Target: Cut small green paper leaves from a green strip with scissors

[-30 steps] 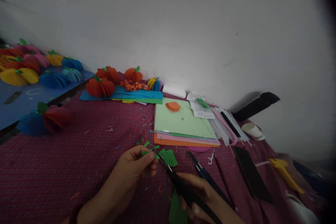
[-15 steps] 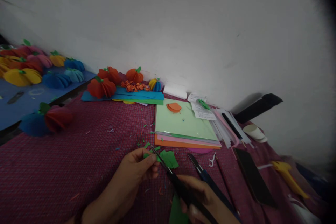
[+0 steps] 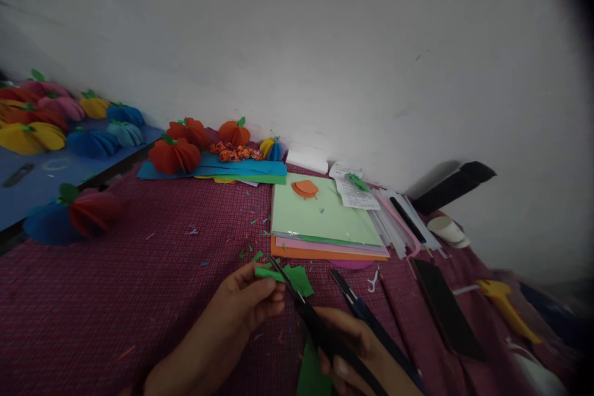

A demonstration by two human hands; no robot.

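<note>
My left hand [image 3: 248, 303] pinches a small strip of green paper [image 3: 266, 273] between thumb and fingers. In my right hand [image 3: 350, 346] are black-handled scissors [image 3: 320, 328], their blades slightly parted and crossing at the right end of the strip. Cut green paper pieces [image 3: 301, 279] lie on the cloth just beyond the blades, with small green scraps around them. A larger green paper sheet [image 3: 312, 371] lies partly hidden beneath my right hand. To the right of the scissors rests a blue utility knife [image 3: 355, 303].
A stack of coloured paper [image 3: 325, 223] bears orange paper cutouts [image 3: 305, 188]. Paper pumpkins [image 3: 174, 156] stand at the back left, more on a blue table [image 3: 28, 198]. On the right are a dark phone [image 3: 448, 309], a yellow glue gun [image 3: 508, 309] and a white cup [image 3: 446, 230].
The green strip has turned in my left fingers and shows more of its length. The scissor blades are a little more parted. The whole view has shifted slightly.
</note>
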